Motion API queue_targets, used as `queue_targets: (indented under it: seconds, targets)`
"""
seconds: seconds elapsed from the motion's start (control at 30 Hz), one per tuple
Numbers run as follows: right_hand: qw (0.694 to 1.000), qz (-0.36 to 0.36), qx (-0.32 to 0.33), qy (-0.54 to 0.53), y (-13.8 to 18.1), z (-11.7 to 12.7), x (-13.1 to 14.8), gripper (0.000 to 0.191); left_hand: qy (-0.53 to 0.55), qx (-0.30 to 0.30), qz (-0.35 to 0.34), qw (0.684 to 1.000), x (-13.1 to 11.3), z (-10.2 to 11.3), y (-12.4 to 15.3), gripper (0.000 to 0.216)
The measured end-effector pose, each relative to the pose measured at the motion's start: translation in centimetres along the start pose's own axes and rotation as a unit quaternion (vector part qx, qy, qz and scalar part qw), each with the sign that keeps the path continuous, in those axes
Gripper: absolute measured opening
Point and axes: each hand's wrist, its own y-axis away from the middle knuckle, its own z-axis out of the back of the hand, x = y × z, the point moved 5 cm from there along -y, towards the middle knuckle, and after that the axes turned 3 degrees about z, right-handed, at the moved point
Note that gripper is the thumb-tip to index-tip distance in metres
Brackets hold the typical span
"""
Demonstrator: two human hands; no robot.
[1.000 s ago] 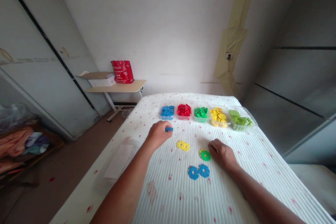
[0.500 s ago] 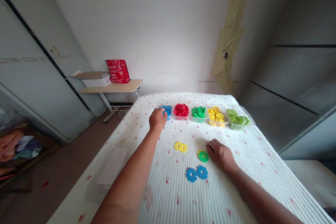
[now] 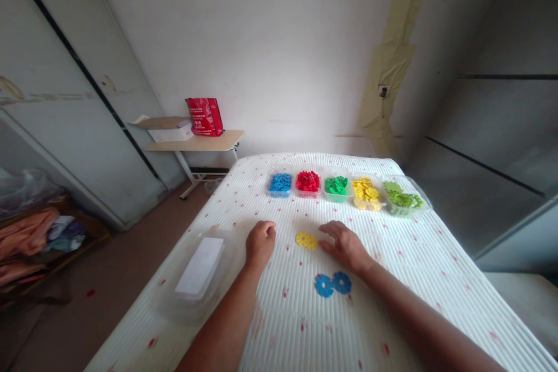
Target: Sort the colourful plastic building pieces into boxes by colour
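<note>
My left hand (image 3: 260, 241) rests on the white ribbed cover (image 3: 283, 325) with its fingers curled in and nothing visible in them. My right hand (image 3: 345, 245) lies flat with the fingers stretched out. Its fingertips are right beside a joined pair of yellow gear-shaped discs (image 3: 306, 240). A joined pair of blue discs (image 3: 332, 283) lies just in front of my right wrist. The green and yellow discs seen earlier are out of sight, where my right hand now lies.
A row of clear trays stands at the far side, holding blue (image 3: 280, 184), red (image 3: 307, 182), green (image 3: 336, 186), yellow (image 3: 367, 193) and light green (image 3: 403, 199) discs. A clear lidded box (image 3: 200, 267) sits at the left edge. A small table with a red bag (image 3: 204, 117) stands beyond.
My left hand carried a blue disc to the blue tray and came back without it. My right hand slid left over the green and yellow discs, toward the yellow pair.
</note>
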Motion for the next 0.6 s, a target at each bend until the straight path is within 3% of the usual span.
queue_targets:
  seconds: [0.13,0.3,0.5,0.6]
  targets:
    - [0.997,0.002,0.053,0.051,-2.7,-2.4,2.9,0.045,0.03,-0.016,-0.007,0.999,0.4,0.1,-0.2,0.021]
    - [0.99,0.011,0.093,0.101,-4.3,-4.1,4.0,0.022,0.033,-0.019,-0.009,0.999,0.9,-0.2,-0.3,0.021]
    - [0.999,-0.047,0.0,-0.028,-4.2,-1.5,1.2,0.027,0.045,-0.02,-0.008,0.999,0.9,-0.2,-0.4,0.021]
    - [0.995,-0.081,0.015,-0.049,-3.3,-0.7,0.6,0.031,0.046,-0.019,-0.006,0.999,0.8,-0.2,-0.3,0.021]
